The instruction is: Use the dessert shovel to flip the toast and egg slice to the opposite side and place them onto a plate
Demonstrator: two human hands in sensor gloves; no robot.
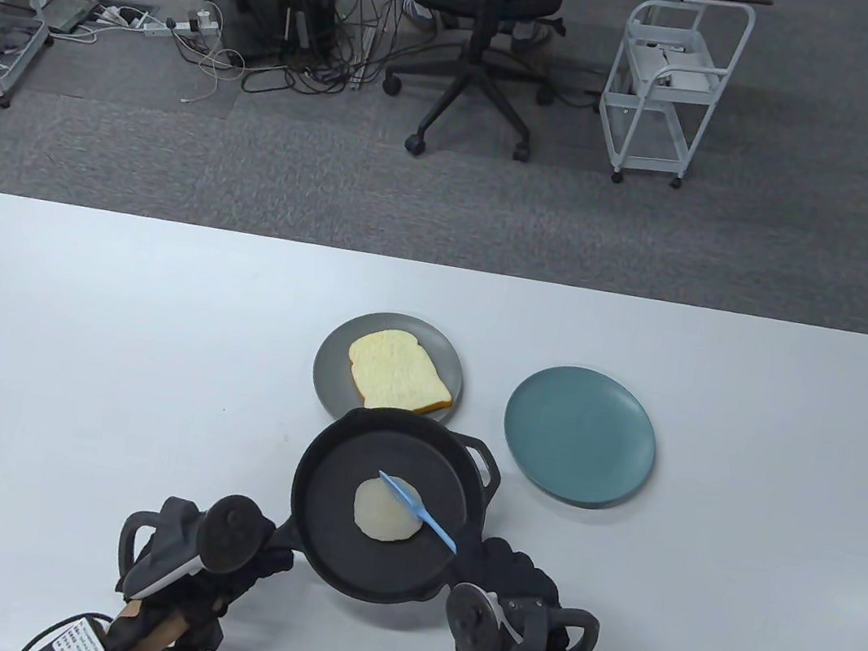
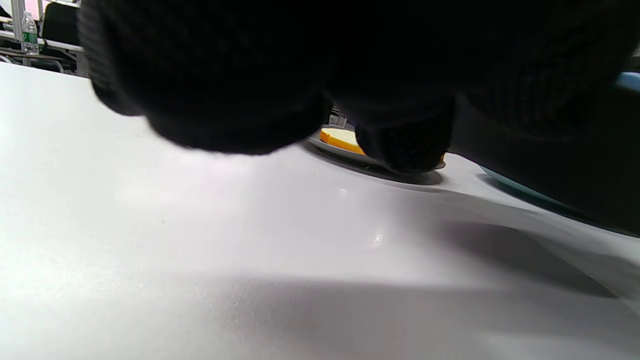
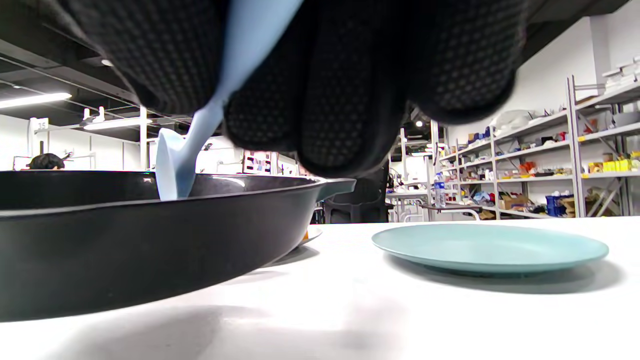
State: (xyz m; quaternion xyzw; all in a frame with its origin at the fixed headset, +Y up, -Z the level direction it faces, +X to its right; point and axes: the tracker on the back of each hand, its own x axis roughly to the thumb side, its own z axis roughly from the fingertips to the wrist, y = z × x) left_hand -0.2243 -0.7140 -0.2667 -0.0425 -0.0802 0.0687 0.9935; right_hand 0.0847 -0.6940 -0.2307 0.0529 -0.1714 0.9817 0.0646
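A black cast-iron pan [image 1: 323,506] sits at the near middle of the table, its far rim over the edge of a grey plate [image 1: 329,362]. A pale round egg slice [image 1: 381,516] lies in the pan. A slice of toast [image 1: 398,371] lies on the grey plate. My right hand [image 1: 505,580] grips the handle of a light blue dessert shovel [image 1: 417,511], whose blade rests on the egg slice's far edge. In the right wrist view the dessert shovel [image 3: 187,150] dips into the pan [image 3: 150,240]. My left hand [image 1: 258,553] grips the pan's handle, which it hides.
An empty teal plate [image 1: 580,435] lies right of the pan, also low in the right wrist view as the teal plate [image 3: 487,247]. The white table [image 1: 110,340] extends left and far. Beyond its far edge stand an office chair [image 1: 481,28] and a white cart [image 1: 673,91].
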